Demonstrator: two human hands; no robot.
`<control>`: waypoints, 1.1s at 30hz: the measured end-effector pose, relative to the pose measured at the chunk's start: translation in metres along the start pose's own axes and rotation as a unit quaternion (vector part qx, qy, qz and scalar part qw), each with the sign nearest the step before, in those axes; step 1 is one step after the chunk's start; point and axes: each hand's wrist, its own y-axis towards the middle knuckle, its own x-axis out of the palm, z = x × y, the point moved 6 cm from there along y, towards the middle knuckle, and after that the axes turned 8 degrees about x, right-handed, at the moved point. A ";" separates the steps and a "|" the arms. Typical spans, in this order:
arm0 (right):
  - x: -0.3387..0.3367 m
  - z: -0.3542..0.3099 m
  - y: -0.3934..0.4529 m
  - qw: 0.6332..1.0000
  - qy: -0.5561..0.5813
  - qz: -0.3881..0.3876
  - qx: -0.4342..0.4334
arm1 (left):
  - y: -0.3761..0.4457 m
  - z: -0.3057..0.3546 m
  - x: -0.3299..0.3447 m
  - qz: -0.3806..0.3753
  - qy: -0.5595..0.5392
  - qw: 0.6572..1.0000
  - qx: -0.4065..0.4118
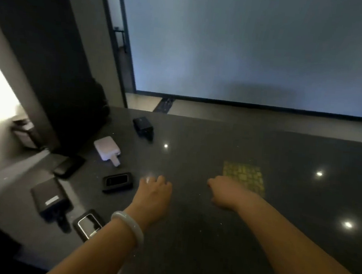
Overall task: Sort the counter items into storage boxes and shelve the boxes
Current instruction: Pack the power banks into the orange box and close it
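On the dark stone counter (219, 140) lie several small items. A black adapter (143, 128) sits far left, a white charger (107, 149) nearer, then a black phone (70, 167) and a black case with a pale window (117, 182). A dark grey power bank (48, 199) and a small black device with a shiny screen (88, 225) lie near the front left. A yellow-green patterned square (244, 176) lies flat at centre right. My left hand (153, 191), with a pale bangle on its wrist, is low over the counter beside the case, fingers loosely curled. My right hand (225, 194) is at the square's near left corner, fingers loosely curled, holding nothing.
A black bag (85, 114) leans against a dark column at the counter's left end. A frosted glass wall (250, 55) runs behind the counter's far edge. Bright light comes from the far left. No storage box is in view.
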 end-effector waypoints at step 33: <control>-0.012 -0.196 0.236 0.978 0.165 -0.051 -0.119 | 0.028 -0.189 0.114 -0.008 -0.229 0.948 -0.219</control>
